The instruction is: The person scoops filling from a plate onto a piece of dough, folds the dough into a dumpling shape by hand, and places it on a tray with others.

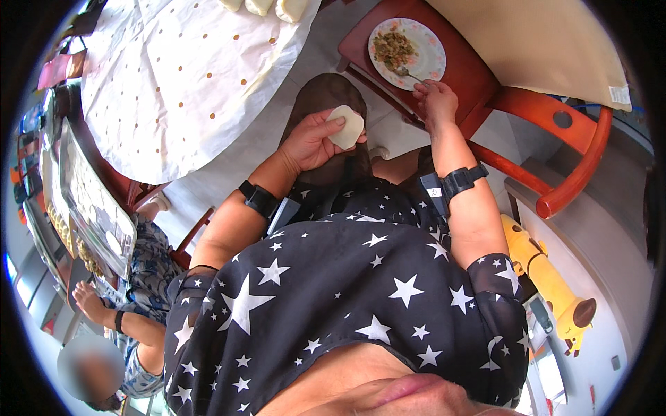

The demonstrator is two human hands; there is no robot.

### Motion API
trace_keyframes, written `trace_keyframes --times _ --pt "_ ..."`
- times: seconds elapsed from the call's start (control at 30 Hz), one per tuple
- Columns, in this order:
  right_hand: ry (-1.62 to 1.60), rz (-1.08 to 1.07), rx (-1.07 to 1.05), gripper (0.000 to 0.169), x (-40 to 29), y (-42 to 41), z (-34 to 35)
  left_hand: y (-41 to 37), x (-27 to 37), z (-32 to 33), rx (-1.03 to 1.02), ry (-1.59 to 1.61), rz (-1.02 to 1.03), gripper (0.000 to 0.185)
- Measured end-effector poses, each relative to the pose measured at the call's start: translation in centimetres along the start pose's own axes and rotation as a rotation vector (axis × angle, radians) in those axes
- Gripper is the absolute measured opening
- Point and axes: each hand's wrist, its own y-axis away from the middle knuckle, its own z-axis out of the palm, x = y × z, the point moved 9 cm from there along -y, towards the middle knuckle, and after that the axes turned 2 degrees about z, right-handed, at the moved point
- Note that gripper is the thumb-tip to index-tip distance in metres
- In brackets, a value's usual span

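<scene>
Over my knee, my left hand (317, 140) holds a round dumpling wrapper (346, 128), the thumb lying on its face. My right hand (438, 103) reaches to the upper right and grips the handle of a metal spoon (403, 72), whose bowl rests at the filling's lower edge. That chopped filling (394, 49) lies on the left part of a floral-patterned plate (429, 54). A wooden chair's seat (359, 44) bears the plate. Several folded dumplings (289, 9) sit at the top edge of the round table's white, gold-dotted cover (192, 93).
At the left, a co-worker (148, 327) sits beside a tray (127, 249) of flat wrappers. The chair's curved backrest (577, 192) stands right of my forearm. A yellow plush toy (551, 286) lies farther right. Cardboard (546, 47) stands behind the chair.
</scene>
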Motion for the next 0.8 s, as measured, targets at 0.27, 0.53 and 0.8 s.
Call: trace_keyframes --times 0.27,0.53,0.8 --pt "-0.331 0.138 -0.123 0.025 2.5 -0.7 1.9 -0.1 0.0 -0.1 0.001 -0.017 -0.007 0.030" --pt "-0.338 0.076 -0.129 0.023 1.9 -0.7 0.5 0.0 0.0 -0.2 -0.011 -0.006 -0.026 0.028" --pt "-0.113 -0.071 0.038 0.019 0.8 -1.1 -0.7 -0.3 0.0 -0.2 -0.002 -0.015 -0.020 0.028"
